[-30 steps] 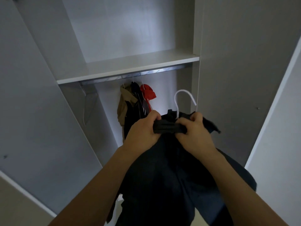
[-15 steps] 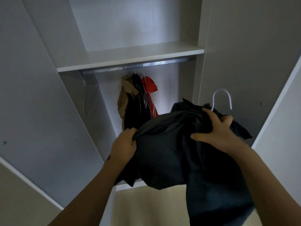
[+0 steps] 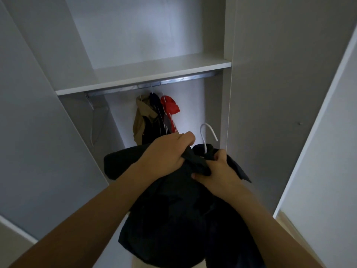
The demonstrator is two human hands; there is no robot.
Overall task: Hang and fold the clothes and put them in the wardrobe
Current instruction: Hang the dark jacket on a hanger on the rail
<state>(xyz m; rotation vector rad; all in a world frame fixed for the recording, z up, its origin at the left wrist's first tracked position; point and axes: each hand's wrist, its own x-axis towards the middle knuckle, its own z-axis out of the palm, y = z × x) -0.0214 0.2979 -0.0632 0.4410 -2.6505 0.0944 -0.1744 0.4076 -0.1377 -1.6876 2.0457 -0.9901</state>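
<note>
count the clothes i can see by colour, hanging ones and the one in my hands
tan: 1, on the rail
dark navy: 1, on the rail
red: 1, on the rail
dark garment: 1, held by left hand and right hand
total: 4

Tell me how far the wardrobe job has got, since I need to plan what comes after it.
Done: three garments, tan, dark and red, hang on the rail. In hand: the left hand and right hand both grip a dark garment on a white hanger, not yet hooked on the rail. Left: hanging it. The shelf holds no folded clothes in view.
</note>
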